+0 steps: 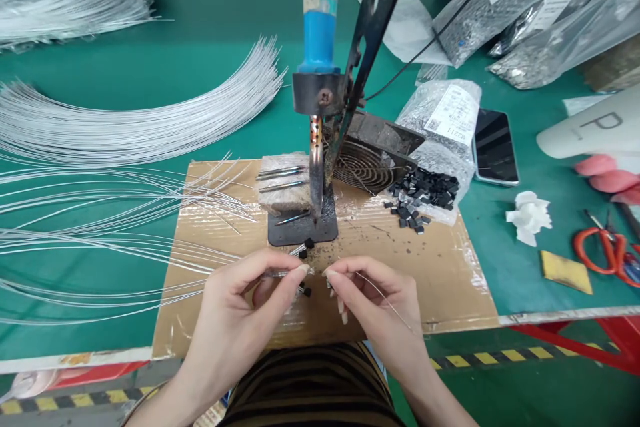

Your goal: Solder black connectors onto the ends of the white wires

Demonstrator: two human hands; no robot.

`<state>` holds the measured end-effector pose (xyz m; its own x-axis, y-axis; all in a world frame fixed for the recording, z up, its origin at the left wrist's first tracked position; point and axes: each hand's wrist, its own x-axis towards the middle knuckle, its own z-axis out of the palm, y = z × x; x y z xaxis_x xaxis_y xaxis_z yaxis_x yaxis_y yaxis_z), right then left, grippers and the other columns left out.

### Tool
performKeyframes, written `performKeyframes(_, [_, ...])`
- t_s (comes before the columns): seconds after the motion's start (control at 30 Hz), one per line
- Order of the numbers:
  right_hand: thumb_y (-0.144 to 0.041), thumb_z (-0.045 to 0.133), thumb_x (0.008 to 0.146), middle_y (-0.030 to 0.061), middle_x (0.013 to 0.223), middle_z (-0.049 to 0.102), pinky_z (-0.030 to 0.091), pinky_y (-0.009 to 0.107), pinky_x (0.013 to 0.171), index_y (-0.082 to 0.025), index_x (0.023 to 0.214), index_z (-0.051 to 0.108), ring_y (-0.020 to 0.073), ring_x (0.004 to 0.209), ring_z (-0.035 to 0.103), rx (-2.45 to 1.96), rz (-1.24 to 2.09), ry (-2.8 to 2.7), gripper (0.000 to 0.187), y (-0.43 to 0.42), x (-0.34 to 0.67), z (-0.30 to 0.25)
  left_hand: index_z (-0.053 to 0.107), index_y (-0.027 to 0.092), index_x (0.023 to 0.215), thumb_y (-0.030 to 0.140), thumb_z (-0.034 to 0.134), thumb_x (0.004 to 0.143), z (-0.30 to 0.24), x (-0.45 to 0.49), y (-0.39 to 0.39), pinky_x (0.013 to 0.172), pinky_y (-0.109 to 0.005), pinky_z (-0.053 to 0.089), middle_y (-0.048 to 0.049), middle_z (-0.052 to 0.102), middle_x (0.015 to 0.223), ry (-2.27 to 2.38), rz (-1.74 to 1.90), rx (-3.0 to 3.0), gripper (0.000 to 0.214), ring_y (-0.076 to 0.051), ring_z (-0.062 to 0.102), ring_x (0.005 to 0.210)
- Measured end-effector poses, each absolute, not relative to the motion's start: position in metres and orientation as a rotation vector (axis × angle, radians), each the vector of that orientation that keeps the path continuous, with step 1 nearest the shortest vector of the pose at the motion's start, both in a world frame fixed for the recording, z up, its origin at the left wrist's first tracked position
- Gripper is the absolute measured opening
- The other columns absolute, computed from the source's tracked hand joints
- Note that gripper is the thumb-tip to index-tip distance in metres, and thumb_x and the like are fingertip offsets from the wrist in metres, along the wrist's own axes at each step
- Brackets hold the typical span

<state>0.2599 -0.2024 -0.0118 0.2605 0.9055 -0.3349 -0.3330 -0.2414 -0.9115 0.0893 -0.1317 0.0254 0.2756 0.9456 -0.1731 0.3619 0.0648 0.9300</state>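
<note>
Over the cardboard [445,273], my left hand [255,293] is closed, thumb against index finger, around thin white wires [220,255] that run in from the left. Small black connectors [305,289] show beside its fingertips; what exactly sits in the pinch is too small to tell. A short gap to the right, my right hand [380,300] pinches a thin silvery wire [383,295] that trails back across the hand. Just beyond both hands stands a blue-handled soldering iron [320,40], clamped upright with its tip [316,193] pointing down above a black base plate [280,233].
A thick wire bundle [150,133] lies at left. Behind the cardboard sits a black fan [367,163], beside loose black connectors [430,188] spilling from a plastic bag [445,113]. Farther right are a phone [496,147], a yellow sponge [565,271] and scissors [603,247].
</note>
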Motion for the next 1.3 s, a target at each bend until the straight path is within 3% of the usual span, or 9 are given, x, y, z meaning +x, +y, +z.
performKeyframes(0.37, [-0.029, 0.084, 0.097, -0.0025, 0.071, 0.075, 0.055, 0.013, 0.057, -0.027, 0.095, 0.087, 0.0070, 0.058, 0.064, -1.273, 1.231, -0.623, 0.005, -0.197, 0.261, -0.009, 0.081, 0.022, 0.082, 0.033, 0.077, 0.090, 0.029, 0.095, -0.139, 0.059, -0.028, 0.034, 0.0006, 0.071, 0.075, 1.450, 0.655, 1.399, 0.014, -0.012, 0.051, 0.063])
performKeyframes(0.83, [-0.028, 0.080, 0.100, -0.0031, 0.071, 0.072, 0.054, 0.015, 0.057, -0.028, 0.096, 0.087, 0.0076, 0.059, 0.062, -1.271, 1.212, -0.692, 0.007, -0.193, 0.259, -0.005, 0.082, 0.024, 0.079, 0.033, 0.077, 0.087, 0.035, 0.097, -0.135, 0.056, -0.028, 0.032, 0.0030, 0.069, 0.067, 1.481, 0.651, 1.402, 0.013, -0.011, 0.048, 0.057])
performKeyframes(1.3, [-0.031, 0.081, 0.098, 0.0005, 0.076, 0.078, 0.055, 0.023, 0.055, -0.026, 0.096, 0.088, 0.0124, 0.060, 0.066, -1.305, 1.168, -0.715, 0.008, -0.187, 0.259, -0.004, 0.082, 0.022, 0.079, 0.027, 0.081, 0.085, 0.036, 0.100, -0.132, 0.057, -0.023, 0.043, 0.0017, 0.074, 0.070, 1.423, 0.672, 1.338, 0.008, -0.012, 0.057, 0.059])
